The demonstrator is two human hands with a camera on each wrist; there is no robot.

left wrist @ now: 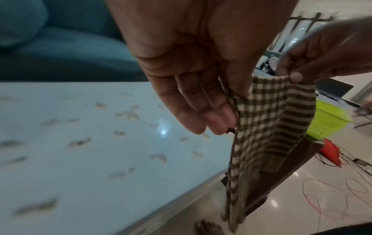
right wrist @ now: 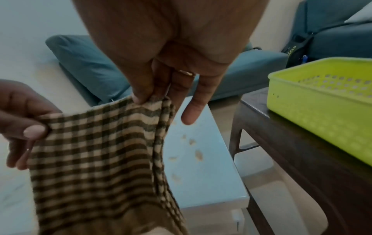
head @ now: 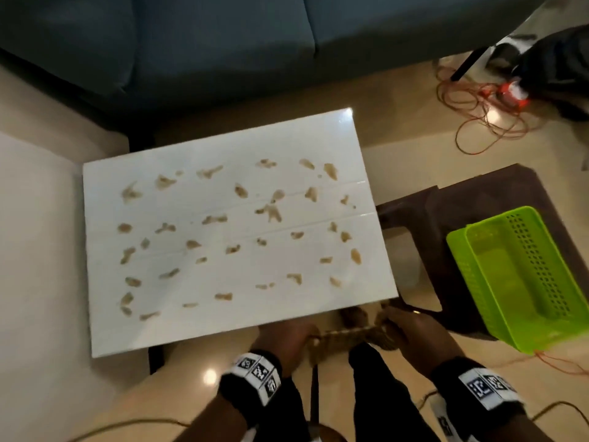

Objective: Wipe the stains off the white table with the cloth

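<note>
A white table [head: 223,320] carries several brown stains [head: 271,212] across its top. Just off its near right corner both hands hold a brown-and-cream checked cloth [head: 344,334] stretched between them, hanging down in the air. My left hand [head: 287,339] pinches one top corner of the cloth [left wrist: 267,120] between thumb and fingers. At the other top corner my right hand [head: 411,330] pinches the cloth [right wrist: 96,159] the same way, its little finger held straight. In the wrist views the table [left wrist: 80,182] [right wrist: 201,182] lies beyond the cloth.
A lime-green perforated basket [head: 522,282] sits on a dark brown stool [head: 462,202] right of the table. A blue-grey sofa [head: 191,43] stands behind the table. Orange cable [head: 478,122] loops on the glossy floor at the far right. A bare foot [left wrist: 209,227] is below the cloth.
</note>
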